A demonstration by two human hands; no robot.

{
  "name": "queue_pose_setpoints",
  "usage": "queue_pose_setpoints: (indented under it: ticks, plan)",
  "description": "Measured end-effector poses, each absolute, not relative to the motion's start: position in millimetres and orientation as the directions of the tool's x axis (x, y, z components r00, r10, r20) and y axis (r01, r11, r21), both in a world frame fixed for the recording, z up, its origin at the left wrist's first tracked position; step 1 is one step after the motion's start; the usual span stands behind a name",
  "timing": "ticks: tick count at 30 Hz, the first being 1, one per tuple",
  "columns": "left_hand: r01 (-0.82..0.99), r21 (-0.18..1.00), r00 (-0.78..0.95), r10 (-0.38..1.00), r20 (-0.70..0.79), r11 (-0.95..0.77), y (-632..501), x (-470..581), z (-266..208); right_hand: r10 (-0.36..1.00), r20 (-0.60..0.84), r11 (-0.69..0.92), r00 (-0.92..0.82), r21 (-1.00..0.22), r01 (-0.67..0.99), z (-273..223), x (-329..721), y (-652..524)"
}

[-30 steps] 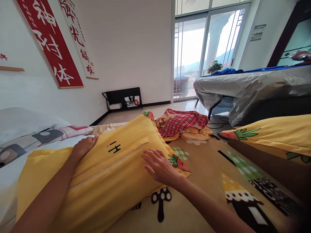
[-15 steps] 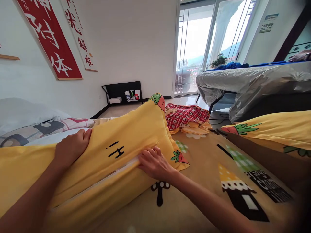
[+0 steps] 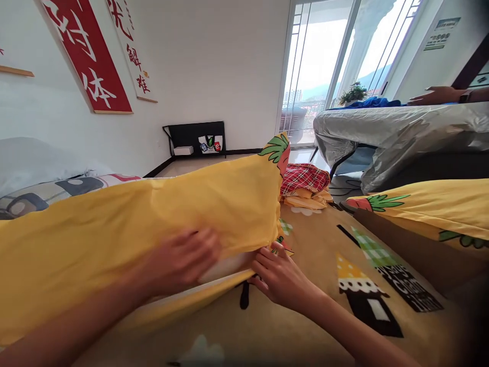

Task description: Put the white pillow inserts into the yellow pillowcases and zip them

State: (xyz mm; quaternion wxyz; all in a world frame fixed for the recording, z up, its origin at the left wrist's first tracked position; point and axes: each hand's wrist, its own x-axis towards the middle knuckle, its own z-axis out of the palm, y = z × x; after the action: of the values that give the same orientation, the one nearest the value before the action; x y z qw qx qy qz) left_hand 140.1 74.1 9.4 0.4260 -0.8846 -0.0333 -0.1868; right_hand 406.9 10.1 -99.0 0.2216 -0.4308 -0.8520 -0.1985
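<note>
A yellow pillowcase (image 3: 214,193) with carrot prints at its corners lies across the bed in front of me, with a white pillow (image 3: 233,265) showing through its long opening. My right hand (image 3: 273,270) pinches the edge of the pillowcase at the right end of that opening. Smeared by motion, my left hand (image 3: 187,257) is on or just over the cloth beside the opening; what its fingers do is unclear. The printed "Hi" is hidden.
A brown patterned bedsheet (image 3: 305,306) lies beneath. Another yellow pillow (image 3: 439,204) is at the right, and red plaid cloth (image 3: 305,178) lies beyond. Another person's hand (image 3: 439,95) is over the plastic-covered table (image 3: 355,120).
My left hand has moved right from the pillow's upper edge to the opening. My right hand has shifted right along it. The opening is wider, and the pillowcase has tilted.
</note>
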Motion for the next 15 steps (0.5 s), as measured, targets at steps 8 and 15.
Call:
queue_pose_setpoints:
  ticks: [8, 15]
  plan:
    - [-0.226, -0.648, 0.951, -0.310, 0.016, -0.727, 83, 250, -54, 0.662, 0.503, 0.544, -0.555, 0.187, 0.818, -102, 418, -12]
    - [0.088, -0.889, 0.981, 0.194, 0.000, -0.449, 57, 246, -102, 0.758, 0.378, 0.474, -0.532, 0.241, 0.847, -96, 414, -22]
